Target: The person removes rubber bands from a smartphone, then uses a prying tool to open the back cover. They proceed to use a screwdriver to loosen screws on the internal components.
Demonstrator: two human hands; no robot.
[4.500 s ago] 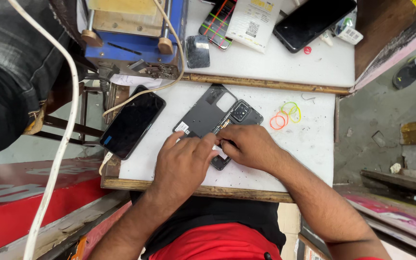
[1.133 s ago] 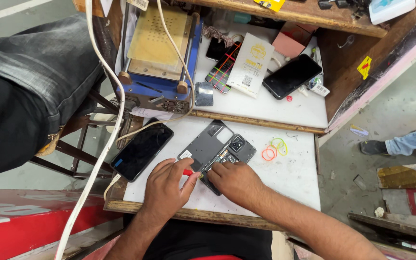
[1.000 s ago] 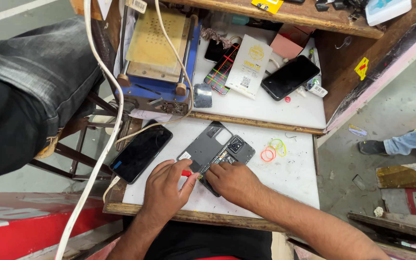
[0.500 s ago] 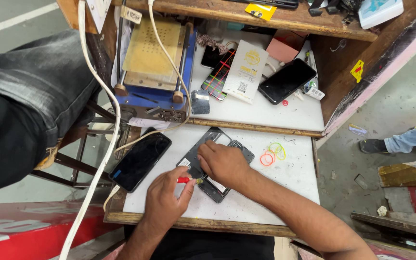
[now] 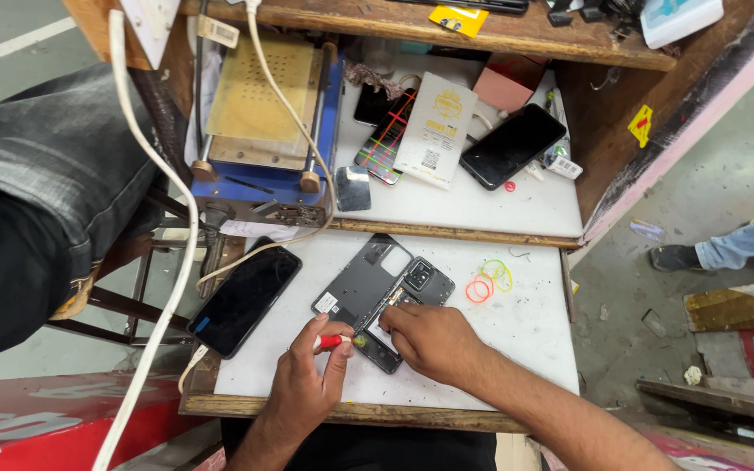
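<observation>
A white worktop [image 5: 525, 340] carries everything, with a blue press machine [image 5: 263, 131] at its far left. A black phone [image 5: 244, 296] lies screen-up at the left edge. At the middle sits an opened phone [image 5: 403, 301], just beside its grey back cover [image 5: 361, 281]. The right hand [image 5: 434, 342] rests closed over the opened phone's near end, holding it down. The left hand [image 5: 305, 384] pinches a red-handled screwdriver [image 5: 335, 341], tip at the phone. 3 coloured rubber bands [image 5: 489, 281] lie nearby.
</observation>
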